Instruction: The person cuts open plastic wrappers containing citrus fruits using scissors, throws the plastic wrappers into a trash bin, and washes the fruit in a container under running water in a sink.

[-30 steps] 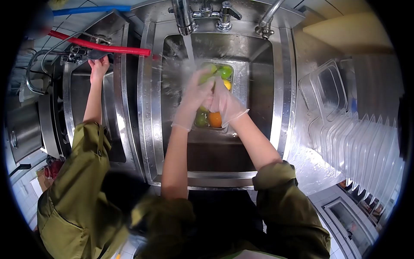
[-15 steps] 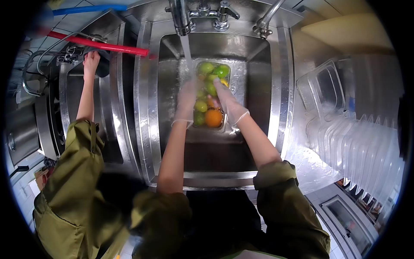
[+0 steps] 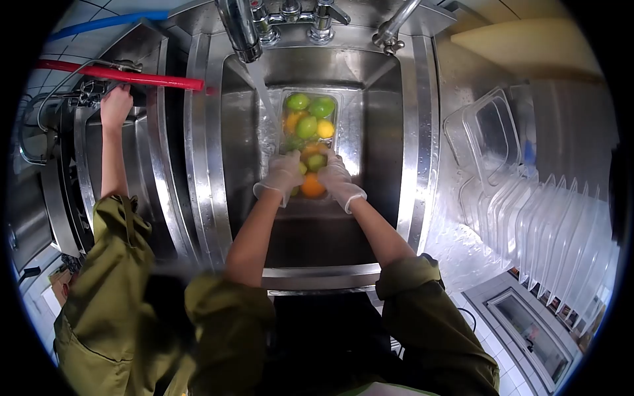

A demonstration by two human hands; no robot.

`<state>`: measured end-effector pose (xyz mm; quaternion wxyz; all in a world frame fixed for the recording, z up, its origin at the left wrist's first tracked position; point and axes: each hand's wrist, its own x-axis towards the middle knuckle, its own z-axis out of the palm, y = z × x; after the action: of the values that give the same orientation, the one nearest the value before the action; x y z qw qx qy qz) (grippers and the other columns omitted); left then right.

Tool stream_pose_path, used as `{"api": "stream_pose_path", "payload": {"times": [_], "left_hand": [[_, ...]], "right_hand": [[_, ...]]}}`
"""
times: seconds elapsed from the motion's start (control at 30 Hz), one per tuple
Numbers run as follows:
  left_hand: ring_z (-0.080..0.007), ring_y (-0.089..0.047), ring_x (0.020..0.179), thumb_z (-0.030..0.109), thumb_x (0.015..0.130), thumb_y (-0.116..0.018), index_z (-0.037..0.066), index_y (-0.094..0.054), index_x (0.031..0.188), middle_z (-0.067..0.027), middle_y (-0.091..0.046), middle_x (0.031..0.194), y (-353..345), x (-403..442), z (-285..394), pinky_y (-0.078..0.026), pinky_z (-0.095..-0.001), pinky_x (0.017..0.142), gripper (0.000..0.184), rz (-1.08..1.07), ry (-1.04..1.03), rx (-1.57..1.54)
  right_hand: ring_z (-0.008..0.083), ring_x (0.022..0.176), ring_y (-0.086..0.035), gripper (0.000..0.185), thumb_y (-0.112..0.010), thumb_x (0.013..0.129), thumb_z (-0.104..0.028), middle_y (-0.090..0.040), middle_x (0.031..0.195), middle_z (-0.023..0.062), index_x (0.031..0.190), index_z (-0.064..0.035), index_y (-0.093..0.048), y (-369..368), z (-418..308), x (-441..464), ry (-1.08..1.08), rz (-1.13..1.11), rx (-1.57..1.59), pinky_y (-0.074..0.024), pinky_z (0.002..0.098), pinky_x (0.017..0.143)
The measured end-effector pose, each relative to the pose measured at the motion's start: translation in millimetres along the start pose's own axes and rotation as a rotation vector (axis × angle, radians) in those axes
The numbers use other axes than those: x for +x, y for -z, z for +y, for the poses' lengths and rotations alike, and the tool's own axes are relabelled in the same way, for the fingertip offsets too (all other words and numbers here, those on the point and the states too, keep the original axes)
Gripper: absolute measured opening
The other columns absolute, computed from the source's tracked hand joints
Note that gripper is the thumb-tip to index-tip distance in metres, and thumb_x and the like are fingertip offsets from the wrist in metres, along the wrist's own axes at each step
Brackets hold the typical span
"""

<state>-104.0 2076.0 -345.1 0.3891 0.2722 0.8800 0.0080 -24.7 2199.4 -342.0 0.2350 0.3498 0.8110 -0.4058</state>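
Note:
Limes (image 3: 306, 127), a yellow lemon (image 3: 325, 129) and oranges (image 3: 313, 185) lie in water in a clear rectangular container (image 3: 339, 109) on the sink floor. My left hand (image 3: 282, 173), in a translucent glove, is at the container's near left, its fingers curled in among the fruit beside a lime. From the near right, my right hand (image 3: 338, 178), gloved alike, curls its fingers beside a green fruit (image 3: 316, 162). The fingertips of both hands are partly hidden, so what they grip is unclear. Water runs from the faucet (image 3: 242, 39) at the container's left.
The metal sink (image 3: 380, 158) surrounds the container. On the right drainboard stand several clear plastic containers (image 3: 535, 218). At the left, another person's bare hand (image 3: 117, 105) reaches toward a neighbouring sink's tap. A red tube (image 3: 158, 80) extends between the sinks.
Both my hands have drawn back toward the container's near end, and their fingers have curled in. The far limes and the lemon are now uncovered. The camera view has shifted slightly.

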Motion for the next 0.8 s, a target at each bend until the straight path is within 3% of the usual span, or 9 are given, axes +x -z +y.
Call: {"api": "stream_pose_path", "payload": {"times": [0.17,0.23,0.37,0.5,0.6,0.63,0.67,0.73,0.8], "left_hand": [[-0.0259,-0.062,0.075,0.033,0.075,-0.067,0.009,-0.060,0.102,-0.0102,-0.063,0.082,-24,17,-22,-0.051,-0.0360,0.069,0.037,0.308,0.081,-1.213],[-0.0208,-0.062,0.072,0.039,0.085,-0.057,0.008,-0.061,0.101,-0.0063,-0.062,0.081,-11,19,-24,-0.052,-0.0352,0.062,0.035,0.237,0.119,-1.749],[-0.0228,-0.061,0.080,0.040,0.091,-0.048,0.007,-0.060,0.106,-0.0094,-0.060,0.098,38,7,-11,-0.052,-0.0353,0.073,0.038,0.350,0.419,-1.835],[-0.0180,-0.057,0.087,0.030,0.092,-0.050,0.002,-0.059,0.104,-0.0101,-0.059,0.100,42,1,10,-0.046,-0.0311,0.080,0.032,0.916,-0.064,-1.075],[-0.0175,-0.056,0.089,0.030,0.092,-0.053,0.000,-0.058,0.103,-0.0108,-0.059,0.100,65,-15,9,-0.046,-0.0307,0.080,0.033,0.622,0.140,-1.466],[-0.0190,-0.057,0.088,0.033,0.093,-0.050,0.000,-0.056,0.105,-0.0111,-0.059,0.098,51,4,-7,-0.047,-0.0318,0.076,0.035,0.603,0.092,-1.438],[-0.0205,-0.059,0.087,0.036,0.094,-0.046,0.001,-0.055,0.107,-0.0113,-0.060,0.097,36,23,-22,-0.049,-0.0328,0.072,0.038,0.585,0.043,-1.411],[-0.0226,-0.060,0.087,0.038,0.095,-0.041,0.002,-0.053,0.109,-0.0118,-0.061,0.095,67,2,-17,-0.050,-0.0341,0.068,0.041,0.182,0.062,-2.190],[-0.0268,-0.061,0.088,0.034,0.095,-0.038,0.001,-0.053,0.109,-0.0153,-0.060,0.100,47,4,-17,-0.051,-0.0373,0.069,0.039,0.129,0.166,-2.278]], "right_hand": [[0.0348,0.108,-0.053,0.039,-0.052,0.086,-0.027,-0.051,0.119,0.0187,0.123,-0.0163,-0.051,-8,1,2,0.176,0.249,-0.067,-0.0420,0.0404,0.094],[0.0310,0.106,-0.054,0.042,-0.045,0.090,-0.039,-0.052,0.119,0.0155,0.125,-0.0166,-0.049,-17,-13,14,0.147,0.014,0.190,-0.0441,0.0396,0.091],[0.0194,0.099,-0.057,0.041,-0.040,0.096,-0.038,-0.056,0.110,0.0073,0.123,-0.0089,-0.047,4,-82,-2,0.018,-0.551,1.179,-0.0485,0.0331,0.081],[0.0173,0.102,-0.053,0.064,-0.027,0.090,-0.064,-0.052,0.117,0.0037,0.130,-0.0156,-0.040,-5,-90,25,0.100,-0.552,1.099,-0.0468,0.0335,0.079],[0.0171,0.097,-0.052,0.058,-0.030,0.090,-0.060,-0.052,0.116,0.0046,0.128,-0.0183,-0.042,0,-91,24,0.160,-0.500,0.806,-0.0456,0.0307,0.074],[0.0163,0.087,-0.052,0.052,-0.035,0.090,-0.056,-0.053,0.107,0.0070,0.125,-0.0191,-0.045,18,-113,9,-0.091,-0.490,0.872,-0.0439,0.0288,0.071],[0.0161,0.085,-0.051,0.051,-0.036,0.089,-0.055,-0.054,0.104,0.0073,0.125,-0.0195,-0.045,28,-119,-2,-0.053,-0.501,0.826,-0.0433,0.0281,0.070],[0.0157,0.080,-0.050,0.049,-0.039,0.089,-0.054,-0.054,0.098,0.0080,0.125,-0.0203,-0.045,38,-121,-16,0.030,-0.525,0.736,-0.0423,0.0268,0.069],[0.0142,0.079,-0.050,0.052,-0.043,0.088,-0.053,-0.054,0.093,0.0076,0.127,-0.0171,-0.043,33,-110,-7,0.007,-0.589,0.708,-0.0421,0.0252,0.070]]}}
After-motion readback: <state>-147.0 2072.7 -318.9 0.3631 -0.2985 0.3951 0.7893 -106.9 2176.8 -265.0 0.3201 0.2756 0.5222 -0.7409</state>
